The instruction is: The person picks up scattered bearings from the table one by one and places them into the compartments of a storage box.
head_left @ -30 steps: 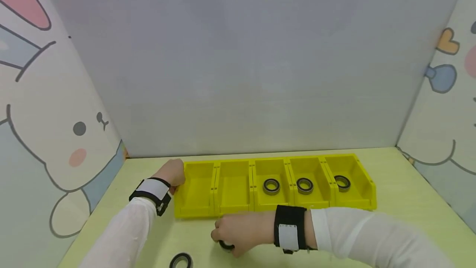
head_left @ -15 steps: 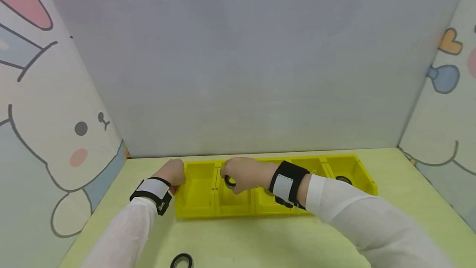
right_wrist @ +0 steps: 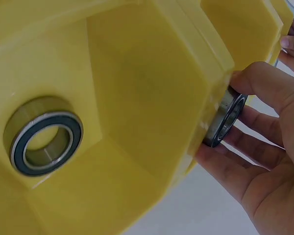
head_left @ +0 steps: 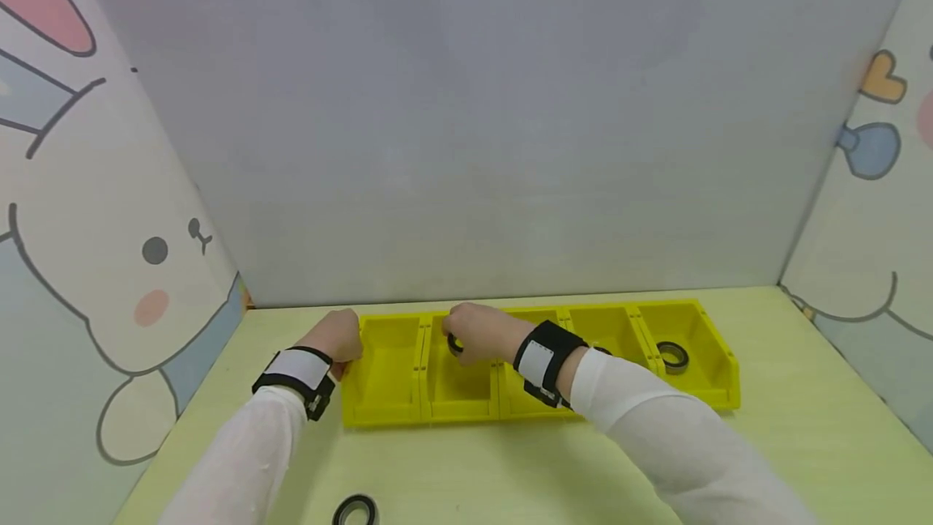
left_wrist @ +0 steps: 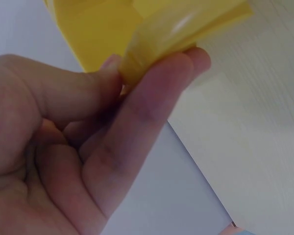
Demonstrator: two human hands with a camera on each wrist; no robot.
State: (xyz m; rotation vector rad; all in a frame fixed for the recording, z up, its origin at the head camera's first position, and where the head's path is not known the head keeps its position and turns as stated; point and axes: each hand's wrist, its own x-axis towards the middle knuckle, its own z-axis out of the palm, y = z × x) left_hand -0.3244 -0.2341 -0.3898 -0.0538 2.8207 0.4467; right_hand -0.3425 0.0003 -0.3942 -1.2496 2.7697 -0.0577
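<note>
My left hand (head_left: 337, 337) pinches the left end wall of a yellow bin row (head_left: 386, 413); in the left wrist view, thumb and fingers (left_wrist: 152, 93) meet on the yellow edge. Over the second compartment from the left, my right hand (head_left: 481, 334) holds a ball bearing (head_left: 453, 344). Close up in the right wrist view, this bearing (right_wrist: 220, 120) is pinched between thumb and fingers beside a divider wall. Another bearing (right_wrist: 19, 147) leans in the neighbouring compartment. Farther right, one bearing (head_left: 682, 359) lies in the end compartment, and another (head_left: 602, 350) shows only its edge.
A loose bearing (head_left: 339, 514) lies on the pale table (head_left: 437, 476) at the front edge of the head view. A grey wall (head_left: 466, 144) stands behind the bins, with cartoon-printed panels (head_left: 109, 282) on both sides.
My right hand has lifted the bearing off the table in front of the bins and carried it away from me, over the second compartment. The left hand has stayed on the bin's end.
</note>
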